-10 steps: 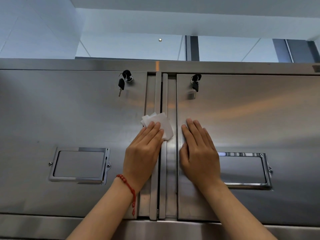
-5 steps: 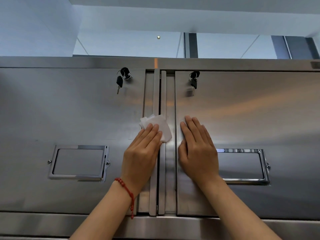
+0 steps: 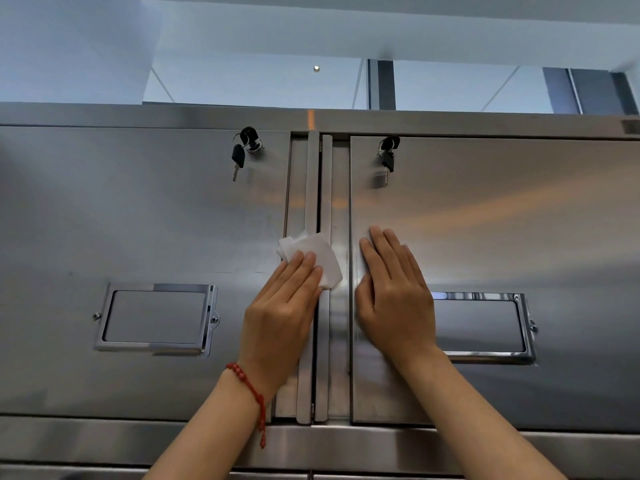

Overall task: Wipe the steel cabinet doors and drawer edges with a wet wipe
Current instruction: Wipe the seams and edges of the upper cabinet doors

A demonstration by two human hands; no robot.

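Steel cabinet in front of me, two doors side by side, vertical edge strips between them. Recessed label frame on left door, another on right. Keys hang in left lock and right lock. My left hand presses white wipe flat over strips; right hand flat on right door.

Black-headed keys hang from the left lock. A second bunch of keys hangs from the right. A red bead bracelet circles one wrist.
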